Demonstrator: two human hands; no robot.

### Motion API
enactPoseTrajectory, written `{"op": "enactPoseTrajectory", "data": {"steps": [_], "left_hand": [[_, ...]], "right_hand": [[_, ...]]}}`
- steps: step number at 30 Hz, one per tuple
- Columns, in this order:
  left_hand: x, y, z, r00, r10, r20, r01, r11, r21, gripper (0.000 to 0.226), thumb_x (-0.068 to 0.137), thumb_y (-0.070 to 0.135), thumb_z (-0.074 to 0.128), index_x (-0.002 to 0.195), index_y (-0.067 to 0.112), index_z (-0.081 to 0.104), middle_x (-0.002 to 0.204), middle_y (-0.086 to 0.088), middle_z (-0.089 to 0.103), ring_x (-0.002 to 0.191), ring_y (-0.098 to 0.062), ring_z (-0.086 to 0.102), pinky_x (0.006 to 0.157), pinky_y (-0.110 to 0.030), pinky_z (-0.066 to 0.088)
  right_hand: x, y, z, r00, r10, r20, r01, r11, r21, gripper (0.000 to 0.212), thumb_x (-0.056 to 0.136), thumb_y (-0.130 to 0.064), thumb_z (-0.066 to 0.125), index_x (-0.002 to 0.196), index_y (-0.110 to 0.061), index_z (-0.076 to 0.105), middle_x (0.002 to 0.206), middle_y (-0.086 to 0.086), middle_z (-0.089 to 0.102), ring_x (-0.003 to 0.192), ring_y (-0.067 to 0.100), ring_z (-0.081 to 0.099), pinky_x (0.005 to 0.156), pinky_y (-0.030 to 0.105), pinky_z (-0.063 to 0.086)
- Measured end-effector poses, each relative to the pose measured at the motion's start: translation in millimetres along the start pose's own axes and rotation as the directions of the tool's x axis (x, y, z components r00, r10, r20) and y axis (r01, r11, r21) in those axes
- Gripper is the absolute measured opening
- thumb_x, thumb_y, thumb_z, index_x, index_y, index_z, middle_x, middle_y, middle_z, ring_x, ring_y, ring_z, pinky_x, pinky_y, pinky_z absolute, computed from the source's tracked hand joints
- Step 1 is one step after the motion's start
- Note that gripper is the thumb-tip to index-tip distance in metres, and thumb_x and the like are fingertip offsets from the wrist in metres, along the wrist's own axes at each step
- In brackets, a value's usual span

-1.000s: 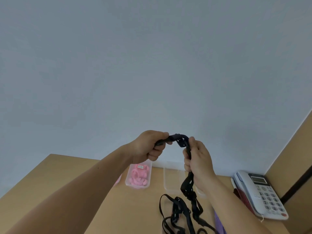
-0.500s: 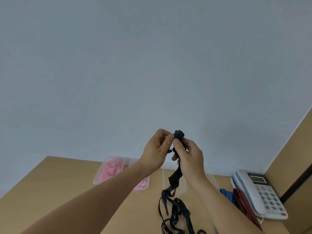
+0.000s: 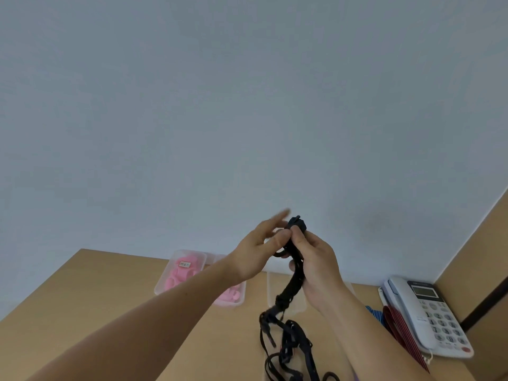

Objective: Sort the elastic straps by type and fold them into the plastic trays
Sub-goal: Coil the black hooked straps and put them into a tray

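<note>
Partly done, by the look of it; two trays near the back edge of the desk (image 3: 90, 292) filled with pink straps: left pink tray (image 3: 180, 270) with a small label, second pink tray (image 3: 233, 296) just beside it on the right, half hidden by the left forearm. Clear tray (image 3: 275, 292) next along the back edge, seemingly empty, though largely hidden behind the hands and the hanging strap.

Black strap (image 3: 295, 259) held up above the desk, gathered into a bundle at its top end; right hand (image 3: 316, 259) closed round that bundle, thumb pressed on the top; left hand (image 3: 261, 248) alongside, thumb against the strap, other fingers stretched out and blurred, so not clearly gripping. Lower end trailing down into a black tangle (image 3: 288, 350) at the front edge of the desk.

Striped straps (image 3: 395, 325), red and blue, loose near the right edge beside the phone (image 3: 428, 312).

Left to do, judging by this: finish folding the black one, lay it in the clear tray, work through the tangle, then the striped ones.
</note>
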State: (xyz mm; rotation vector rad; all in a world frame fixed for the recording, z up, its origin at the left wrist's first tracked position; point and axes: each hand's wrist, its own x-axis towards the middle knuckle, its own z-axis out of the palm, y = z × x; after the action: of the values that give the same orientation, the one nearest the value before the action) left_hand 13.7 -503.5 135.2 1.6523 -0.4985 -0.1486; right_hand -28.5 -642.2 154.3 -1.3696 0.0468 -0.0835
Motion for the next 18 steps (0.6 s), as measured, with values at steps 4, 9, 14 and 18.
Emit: {"op": "enactPoseTrajectory", "data": {"steps": [4, 9, 14, 18], "left_hand": [[-2.6, 5.1, -4.0, 0.961, -0.2, 0.19, 0.22, 0.971, -0.09, 0.048, 0.1, 0.051, 0.046, 0.14, 0.024, 0.051, 0.126, -0.001, 0.066, 0.116, -0.024, 0.064, 0.095, -0.05, 0.053], [0.5, 10.1, 1.0, 0.96, -0.202, 0.194, 0.237, 0.955, -0.178, 0.034, 0.105, 0.031, 0.045, 0.129, 0.012, 0.06, 0.121, -0.014, 0.067, 0.105, -0.035, 0.068, 0.097, -0.051, 0.053], [3.7, 7.8, -4.3, 0.989, -0.133, 0.067, 0.136, 0.99, -0.039, 0.026, 0.101, 0.024, 0.055, 0.124, 0.017, 0.064, 0.103, -0.01, 0.072, 0.09, -0.021, 0.071, 0.081, -0.035, 0.054], [7.4, 2.9, -9.7, 0.996, 0.046, -0.081, -0.027, 0.975, 0.221, 0.032, 0.094, 0.017, 0.064, 0.113, 0.043, 0.067, 0.095, -0.008, 0.07, 0.075, -0.006, 0.058, 0.08, -0.026, 0.049]], "right_hand": [[4.0, 0.9, -4.8, 1.0, -0.007, 0.011, 0.006, 0.999, 0.04, 0.022, 0.095, -0.024, 0.062, 0.117, -0.026, 0.061, 0.108, -0.004, 0.074, 0.094, 0.017, 0.072, 0.072, 0.036, 0.059], [6.4, 10.7, -5.9, 1.0, -0.011, 0.007, 0.012, 0.999, -0.044, 0.021, 0.099, -0.027, 0.054, 0.119, -0.025, 0.062, 0.11, -0.01, 0.072, 0.102, 0.011, 0.069, 0.076, 0.034, 0.06], [11.5, 14.9, -9.4, 0.998, -0.02, 0.059, 0.035, 0.961, -0.274, 0.021, 0.101, -0.04, 0.047, 0.116, -0.04, 0.063, 0.108, -0.013, 0.072, 0.097, 0.007, 0.07, 0.09, 0.033, 0.053], [6.5, 14.1, -3.8, 0.986, 0.167, -0.02, -0.165, 0.937, -0.309, 0.04, 0.102, -0.045, 0.04, 0.106, -0.017, 0.068, 0.085, -0.001, 0.076, 0.058, 0.019, 0.062, 0.061, 0.028, 0.044]]}}
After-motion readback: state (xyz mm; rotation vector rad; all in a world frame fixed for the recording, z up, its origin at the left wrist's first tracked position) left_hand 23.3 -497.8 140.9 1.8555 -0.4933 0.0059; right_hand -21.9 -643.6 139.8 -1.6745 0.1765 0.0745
